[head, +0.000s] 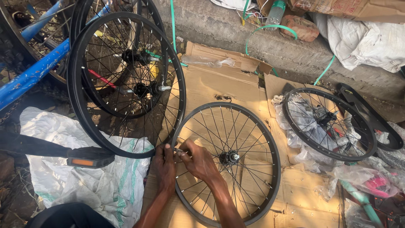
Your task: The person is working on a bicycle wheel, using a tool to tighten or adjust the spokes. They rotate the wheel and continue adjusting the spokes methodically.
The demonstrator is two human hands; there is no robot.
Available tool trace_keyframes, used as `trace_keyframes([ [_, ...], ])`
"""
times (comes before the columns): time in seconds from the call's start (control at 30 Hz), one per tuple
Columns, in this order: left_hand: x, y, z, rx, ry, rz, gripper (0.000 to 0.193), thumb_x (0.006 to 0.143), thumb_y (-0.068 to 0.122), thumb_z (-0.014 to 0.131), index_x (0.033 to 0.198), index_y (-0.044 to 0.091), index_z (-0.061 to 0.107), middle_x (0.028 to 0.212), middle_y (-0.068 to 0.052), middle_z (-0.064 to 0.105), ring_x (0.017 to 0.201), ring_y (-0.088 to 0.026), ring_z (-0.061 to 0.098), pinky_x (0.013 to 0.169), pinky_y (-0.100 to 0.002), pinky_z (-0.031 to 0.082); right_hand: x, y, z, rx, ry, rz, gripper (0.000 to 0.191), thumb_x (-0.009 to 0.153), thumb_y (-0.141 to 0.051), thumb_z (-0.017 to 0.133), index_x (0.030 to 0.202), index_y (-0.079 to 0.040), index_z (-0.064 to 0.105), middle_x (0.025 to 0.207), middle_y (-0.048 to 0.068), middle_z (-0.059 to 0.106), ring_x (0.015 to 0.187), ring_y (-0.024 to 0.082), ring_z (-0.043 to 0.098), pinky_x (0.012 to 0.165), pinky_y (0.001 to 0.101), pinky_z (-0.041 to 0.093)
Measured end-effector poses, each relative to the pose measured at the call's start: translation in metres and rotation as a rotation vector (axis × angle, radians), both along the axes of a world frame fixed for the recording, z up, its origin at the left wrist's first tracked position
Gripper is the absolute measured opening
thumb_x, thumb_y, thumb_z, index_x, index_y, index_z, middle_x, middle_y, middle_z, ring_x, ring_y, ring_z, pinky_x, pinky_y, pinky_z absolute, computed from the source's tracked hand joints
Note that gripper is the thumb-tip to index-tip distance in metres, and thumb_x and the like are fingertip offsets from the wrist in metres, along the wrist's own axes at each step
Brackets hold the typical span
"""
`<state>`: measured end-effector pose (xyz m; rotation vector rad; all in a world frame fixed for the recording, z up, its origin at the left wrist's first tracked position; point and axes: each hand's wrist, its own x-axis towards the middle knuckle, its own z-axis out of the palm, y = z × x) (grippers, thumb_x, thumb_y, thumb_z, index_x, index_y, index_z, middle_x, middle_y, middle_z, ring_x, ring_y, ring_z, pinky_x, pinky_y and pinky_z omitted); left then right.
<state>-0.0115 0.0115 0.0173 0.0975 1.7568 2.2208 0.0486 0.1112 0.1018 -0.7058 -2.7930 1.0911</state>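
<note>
Wheel in hand: a black spoked bicycle wheel [228, 162] lies flat on the flattened cardboard [211, 84] right in front of me, its hub [230, 157] pointing up near the middle.
My left hand [164, 166]: it rests on the wheel's left rim, fingers curled over the edge and pressed against it.
My right hand [198, 160]: it lies across the spokes just beside my left, fingertips drawn together on something small and pale at the rim; I cannot tell what the thing is.
Hands together: the two nearly touch at the rim's left side.
Leaning wheels: two more black wheels [126, 84] stand tilted to the left, the nearer one's rim just beside my left hand.
Blue frame: a blue bicycle tube [29, 76] runs behind those wheels at the far left.
Pedal: a black pedal with an orange reflector [88, 160] sits over a white woven sack [84, 177].
Right side: a smaller black wheel [329, 124] lies on crumpled clear plastic wrapping [303, 126], well apart from my hands.
Beyond: a concrete ledge [219, 25] carries white cloth [367, 38] and green strapping [270, 27].
</note>
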Motion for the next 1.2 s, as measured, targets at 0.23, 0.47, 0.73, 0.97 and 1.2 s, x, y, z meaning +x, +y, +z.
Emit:
trace_keyframes([
  [0.23,-0.002,0.001,-0.013,0.085,0.046,-0.059,0.043,0.106,0.033,0.045,0.13,0.004,0.066,0.102,0.0,0.068,0.087,-0.01,0.056,0.077,-0.03,0.046,-0.019,-0.01,-0.011,0.199,-0.095,-0.024,0.034,0.083,-0.026,0.074,0.111,-0.008,0.071,0.088,0.024,0.075,0.082,0.038,0.076,0.073,0.048,0.058],
  [0.47,-0.005,0.005,-0.017,0.103,-0.095,-0.135,0.046,0.106,0.036,0.046,0.134,0.006,0.065,0.097,-0.003,0.066,0.083,-0.012,0.052,0.07,-0.029,0.044,-0.008,-0.001,0.003,0.062,-0.083,0.097,0.028,0.089,-0.023,0.071,0.108,-0.004,0.067,0.095,0.022,0.074,0.09,0.04,0.073,0.077,0.0486,0.055],
  [0.73,-0.003,0.002,-0.023,0.107,-0.114,-0.116,0.047,0.109,0.037,0.046,0.137,0.006,0.068,0.093,0.0,0.053,0.08,-0.013,0.045,0.07,-0.031,0.039,-0.017,-0.015,0.001,0.109,-0.137,-0.045,0.031,0.09,-0.02,0.064,0.118,-0.007,0.065,0.093,0.021,0.074,0.081,0.035,0.077,0.07,0.047,0.059],
  [0.97,-0.001,-0.003,-0.014,0.15,-0.01,-0.142,0.048,0.107,0.039,0.044,0.133,0.004,0.064,0.1,-0.003,0.065,0.087,-0.01,0.055,0.076,-0.028,0.047,-0.007,-0.007,0.007,0.05,-0.087,0.117,0.026,0.091,-0.022,0.071,0.107,-0.002,0.065,0.092,0.025,0.075,0.089,0.038,0.073,0.077,0.0481,0.052],
  [1.2,-0.003,-0.006,0.008,0.062,0.047,-0.137,0.05,0.107,0.04,0.042,0.138,0.007,0.062,0.102,-0.004,0.07,0.087,-0.013,0.06,0.077,-0.029,0.05,-0.004,-0.01,0.003,0.079,0.017,0.005,0.023,0.088,-0.02,0.068,0.105,-0.006,0.064,0.087,0.022,0.075,0.083,0.037,0.075,0.072,0.0484,0.055],
])
